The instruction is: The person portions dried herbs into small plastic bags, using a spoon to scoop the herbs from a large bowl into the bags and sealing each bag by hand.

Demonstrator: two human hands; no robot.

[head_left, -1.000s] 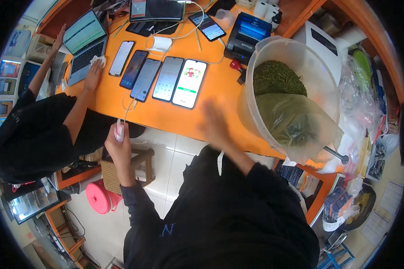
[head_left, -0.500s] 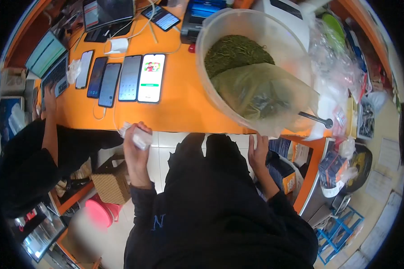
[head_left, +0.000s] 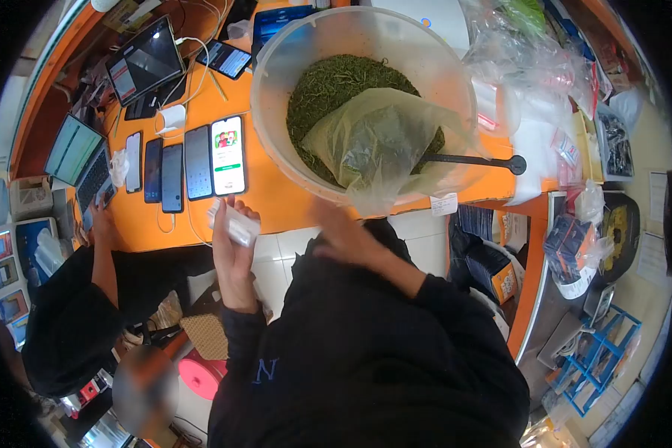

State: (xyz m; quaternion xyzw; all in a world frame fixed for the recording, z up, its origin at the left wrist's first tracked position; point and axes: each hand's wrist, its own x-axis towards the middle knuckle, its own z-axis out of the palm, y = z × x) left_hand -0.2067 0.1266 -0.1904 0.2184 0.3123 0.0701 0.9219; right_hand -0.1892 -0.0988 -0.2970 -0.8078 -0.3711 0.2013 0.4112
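My left hand is closed around a small whitish packet, just off the front edge of the orange table. Blurred by motion, my right hand is near that edge, below a large translucent tub; its fingers are smeared. The tub holds green shredded leaves, a clear plastic bag and a black-handled tool. Left of the tub lies a row of several phones, with a bright-screened phone at its right end.
Another person's hand is at a laptop on the left. A tablet and cables stand behind the phones. Plastic bags lie to the right. Below are a pink bucket and a blue rack.
The view has shifted. My right hand has moved from right of my legs toward the tub's near side. My left hand keeps the packet. The other person's hand has left the white tissue.
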